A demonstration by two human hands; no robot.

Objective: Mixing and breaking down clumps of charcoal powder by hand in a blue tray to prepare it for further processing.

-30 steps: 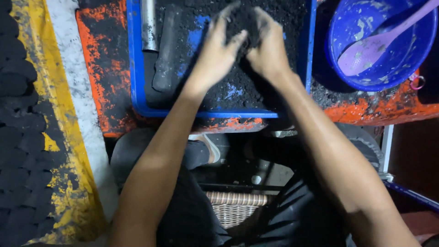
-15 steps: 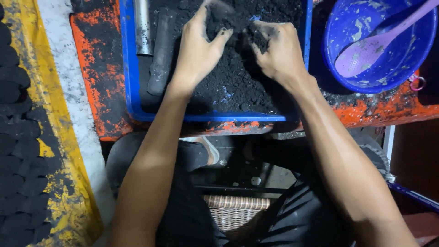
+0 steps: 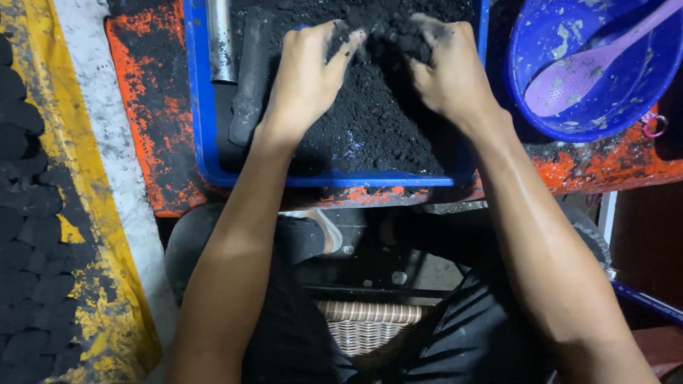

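Head view: two hands in a blue tray (image 3: 203, 135) on the counter
Left hand (image 3: 307, 78): clenched on black powder (image 3: 370, 121)
Right hand (image 3: 449, 71): clenched on the same heap
Powder: inside tray, between both hands
Bowl (image 3: 590, 64): right of tray, purple spoon (image 3: 580, 67) inside

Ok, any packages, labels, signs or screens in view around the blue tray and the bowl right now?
None in view: no package, label, sign or screen.
Blue tray: rectangular, on the orange surface, holding black powder.
Blue bowl: round, to the right of the tray, with a purple spoon inside.
Left hand and right hand: both in the powder.
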